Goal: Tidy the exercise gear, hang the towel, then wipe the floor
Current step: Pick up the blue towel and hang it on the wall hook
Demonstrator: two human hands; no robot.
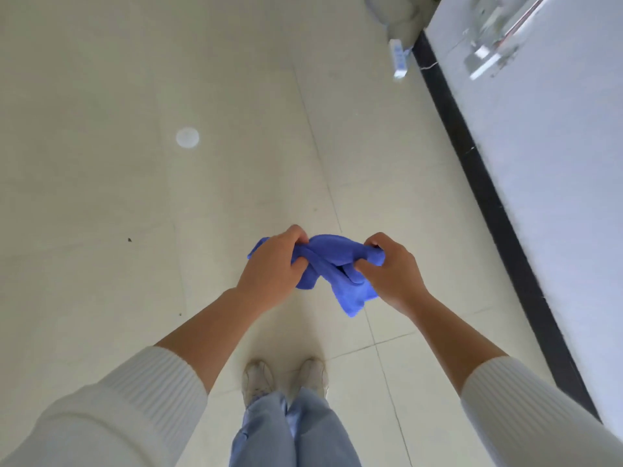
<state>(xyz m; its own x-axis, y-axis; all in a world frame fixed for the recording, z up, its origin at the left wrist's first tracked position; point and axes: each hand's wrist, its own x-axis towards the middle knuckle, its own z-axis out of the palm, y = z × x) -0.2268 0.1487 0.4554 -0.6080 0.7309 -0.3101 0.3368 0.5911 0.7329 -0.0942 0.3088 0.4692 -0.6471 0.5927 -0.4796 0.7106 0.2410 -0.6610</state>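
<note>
Pale tiled floor (101,197) underfoot, seemingly not yet wiped. Gripping a bunched blue cloth (332,261) tightly in left hand (273,267) and right hand (391,274). Probably readying to wipe; tidying and hanging not verifiable from this view.

One head-worn camera looks steeply down, close above the floor (101,197).

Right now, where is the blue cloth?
The blue cloth is centre frame in the head view, held bunched between the left hand and right hand, above the floor tiles ahead of the shoes.
</note>
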